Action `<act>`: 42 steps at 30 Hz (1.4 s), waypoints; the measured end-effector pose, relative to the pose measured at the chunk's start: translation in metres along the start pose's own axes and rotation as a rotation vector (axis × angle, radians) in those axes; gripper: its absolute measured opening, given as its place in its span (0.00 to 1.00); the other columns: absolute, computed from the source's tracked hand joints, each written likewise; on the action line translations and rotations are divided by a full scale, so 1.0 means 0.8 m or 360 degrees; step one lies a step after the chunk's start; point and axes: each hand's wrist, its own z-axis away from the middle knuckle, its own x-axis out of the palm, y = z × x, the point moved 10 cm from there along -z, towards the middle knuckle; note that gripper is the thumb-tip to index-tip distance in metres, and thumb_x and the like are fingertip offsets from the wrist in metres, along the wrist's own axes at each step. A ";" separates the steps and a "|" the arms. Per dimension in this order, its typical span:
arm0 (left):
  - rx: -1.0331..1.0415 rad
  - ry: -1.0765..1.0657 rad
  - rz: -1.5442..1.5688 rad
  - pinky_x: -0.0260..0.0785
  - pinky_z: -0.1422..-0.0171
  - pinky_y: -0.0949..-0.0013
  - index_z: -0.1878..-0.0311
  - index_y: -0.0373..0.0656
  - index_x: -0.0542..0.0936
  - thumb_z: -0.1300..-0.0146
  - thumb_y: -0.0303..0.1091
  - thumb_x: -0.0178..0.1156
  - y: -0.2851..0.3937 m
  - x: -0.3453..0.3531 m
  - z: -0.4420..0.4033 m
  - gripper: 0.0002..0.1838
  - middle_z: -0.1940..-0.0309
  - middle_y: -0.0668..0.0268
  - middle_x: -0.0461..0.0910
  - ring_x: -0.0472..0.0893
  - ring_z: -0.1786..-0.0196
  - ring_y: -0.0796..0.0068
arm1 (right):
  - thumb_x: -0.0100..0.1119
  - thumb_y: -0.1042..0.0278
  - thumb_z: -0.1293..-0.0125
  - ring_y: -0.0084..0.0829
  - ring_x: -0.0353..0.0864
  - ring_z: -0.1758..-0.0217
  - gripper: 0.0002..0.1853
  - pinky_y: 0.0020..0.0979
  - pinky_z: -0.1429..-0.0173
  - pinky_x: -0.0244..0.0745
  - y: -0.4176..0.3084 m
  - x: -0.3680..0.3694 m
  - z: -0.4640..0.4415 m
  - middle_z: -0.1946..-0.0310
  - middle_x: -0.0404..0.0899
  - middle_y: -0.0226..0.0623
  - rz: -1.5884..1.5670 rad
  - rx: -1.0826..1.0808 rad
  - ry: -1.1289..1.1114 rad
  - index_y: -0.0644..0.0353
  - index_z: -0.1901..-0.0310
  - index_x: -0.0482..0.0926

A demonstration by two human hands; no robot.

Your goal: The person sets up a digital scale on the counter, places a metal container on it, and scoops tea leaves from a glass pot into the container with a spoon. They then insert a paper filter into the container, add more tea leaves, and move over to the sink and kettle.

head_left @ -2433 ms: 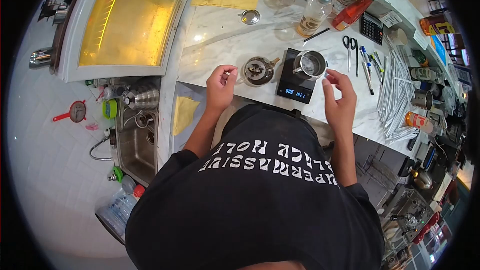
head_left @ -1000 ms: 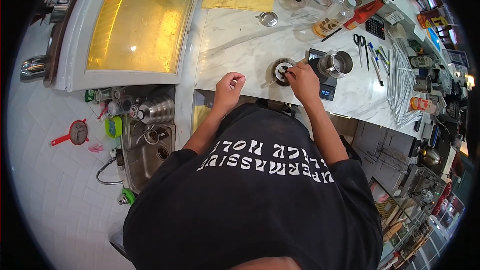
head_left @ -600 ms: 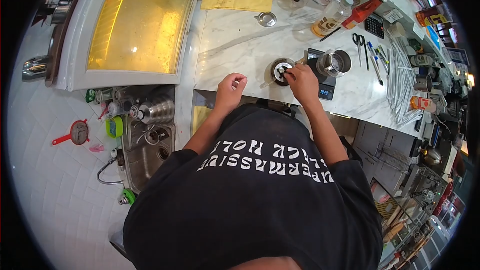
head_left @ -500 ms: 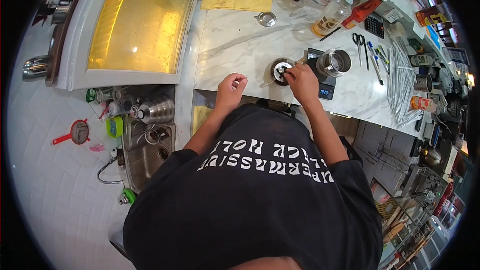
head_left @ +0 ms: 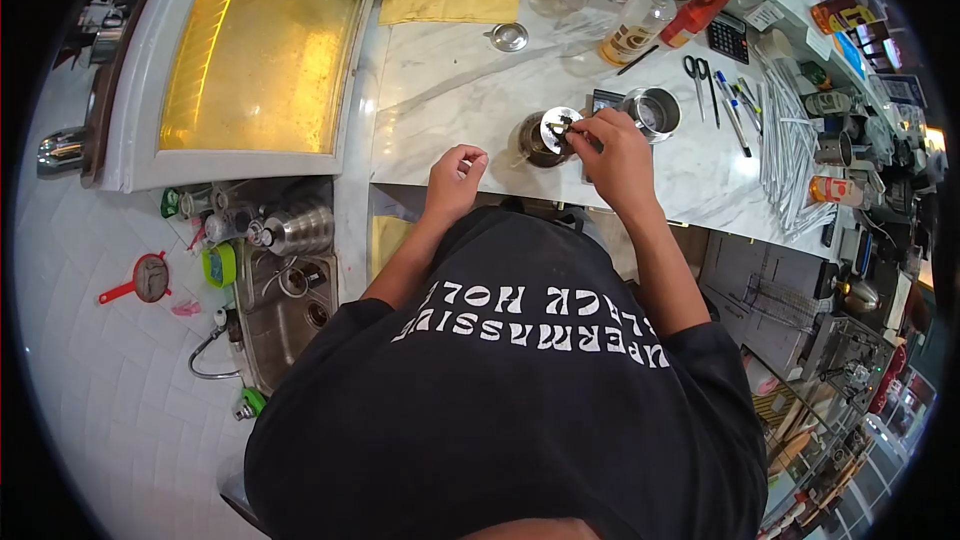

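On the marble counter a round glass vessel (head_left: pixel 537 148) with dark brown contents stands near the front edge. A white round lid (head_left: pixel 553 120) with dark marks sits askew over its right side. My right hand (head_left: pixel 610 145) pinches the lid's near right edge; the fingertips partly hide the grip. My left hand (head_left: pixel 457 178) hovers left of the vessel at the counter's front edge, fingers curled in and nothing visible in them. Just beyond my right hand are a metal pot (head_left: pixel 655 112) and a dark digital scale (head_left: pixel 604 100), partly hidden.
A small metal strainer (head_left: pixel 508 37) lies farther back. Bottles, including a clear one (head_left: pixel 637 25) and a red one (head_left: pixel 703 12), stand at the back right. Scissors (head_left: pixel 693 70), pens and many straws (head_left: pixel 785 155) lie rightward. An open yellow-paned door (head_left: pixel 265 50) and sink (head_left: pixel 285 315) are left.
The lid has shifted off-centre, up and to the right over the vessel, with my right hand. The view has moved slightly rightward. My left hand stays curled.
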 end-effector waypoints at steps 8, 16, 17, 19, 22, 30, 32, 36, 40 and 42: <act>0.0031 -0.0019 0.0031 0.76 0.56 0.68 0.52 0.38 0.86 0.28 0.35 0.66 0.021 0.044 -0.012 0.11 0.60 0.63 0.88 0.82 0.65 0.75 | 0.75 0.68 0.37 0.43 0.84 0.57 0.09 0.42 0.52 0.78 0.011 -0.089 -0.009 0.64 0.83 0.38 -0.0011 0.0074 0.0058 0.61 0.58 0.90; -0.0009 0.0066 0.0110 0.74 0.57 0.68 0.52 0.38 0.86 0.28 0.35 0.67 0.054 0.079 -0.016 0.10 0.60 0.64 0.87 0.81 0.64 0.75 | 0.75 0.69 0.36 0.38 0.85 0.58 0.08 0.38 0.52 0.78 0.079 -0.146 -0.026 0.64 0.84 0.37 0.0070 0.0158 0.0037 0.61 0.58 0.91; -0.0010 0.0088 0.0111 0.74 0.57 0.68 0.52 0.38 0.86 0.28 0.35 0.67 0.058 0.082 -0.016 0.10 0.60 0.64 0.87 0.81 0.64 0.75 | 0.75 0.69 0.36 0.38 0.85 0.59 0.08 0.39 0.53 0.78 0.088 -0.148 -0.026 0.65 0.84 0.37 0.0085 0.0111 0.0070 0.61 0.58 0.91; -0.0019 0.0134 0.0108 0.73 0.57 0.68 0.52 0.38 0.86 0.28 0.35 0.67 0.063 0.086 -0.016 0.10 0.59 0.64 0.87 0.81 0.63 0.75 | 0.75 0.69 0.36 0.38 0.85 0.59 0.08 0.39 0.52 0.78 0.105 -0.149 -0.030 0.65 0.84 0.37 0.0094 0.0102 0.0044 0.61 0.57 0.91; 0.0038 0.0207 0.0139 0.73 0.57 0.69 0.52 0.38 0.86 0.28 0.34 0.68 0.067 0.095 -0.013 0.10 0.59 0.64 0.86 0.81 0.63 0.75 | 0.75 0.68 0.35 0.39 0.84 0.57 0.08 0.39 0.52 0.78 0.126 -0.143 -0.032 0.64 0.84 0.37 0.0100 0.0089 0.0003 0.61 0.57 0.91; 0.0031 0.0293 0.0162 0.73 0.58 0.70 0.52 0.38 0.86 0.28 0.33 0.68 0.068 0.125 -0.001 0.09 0.61 0.65 0.85 0.80 0.64 0.77 | 0.74 0.67 0.35 0.39 0.84 0.57 0.08 0.39 0.52 0.78 0.156 -0.122 -0.036 0.65 0.84 0.37 0.0012 0.0051 -0.0100 0.61 0.58 0.91; 0.0014 0.0304 0.0145 0.73 0.58 0.70 0.53 0.38 0.86 0.28 0.33 0.68 0.071 0.131 0.000 0.08 0.61 0.65 0.85 0.80 0.64 0.77 | 0.74 0.69 0.35 0.38 0.83 0.60 0.08 0.38 0.55 0.77 0.154 -0.121 -0.035 0.66 0.83 0.39 0.0012 -0.0010 -0.0086 0.63 0.58 0.91; -0.0009 0.0349 0.0140 0.73 0.58 0.70 0.53 0.38 0.87 0.28 0.33 0.67 0.073 0.136 0.000 0.08 0.61 0.65 0.85 0.80 0.64 0.77 | 0.74 0.67 0.36 0.41 0.83 0.55 0.08 0.41 0.50 0.79 0.167 -0.107 -0.035 0.62 0.84 0.38 -0.0032 0.0024 -0.0177 0.60 0.58 0.91; -0.0021 0.0379 0.0189 0.73 0.58 0.70 0.54 0.39 0.87 0.28 0.33 0.67 0.072 0.142 -0.001 0.08 0.61 0.65 0.85 0.80 0.63 0.77 | 0.74 0.67 0.37 0.42 0.83 0.54 0.09 0.42 0.48 0.79 0.170 -0.102 -0.040 0.62 0.84 0.38 -0.0013 0.0006 -0.0227 0.61 0.58 0.91; -0.0015 0.0383 0.0151 0.73 0.58 0.70 0.53 0.39 0.87 0.29 0.33 0.67 0.073 0.144 -0.001 0.08 0.61 0.65 0.85 0.81 0.63 0.76 | 0.75 0.68 0.38 0.43 0.82 0.53 0.09 0.43 0.48 0.79 0.172 -0.100 -0.041 0.61 0.83 0.39 0.0007 -0.0013 -0.0215 0.61 0.58 0.91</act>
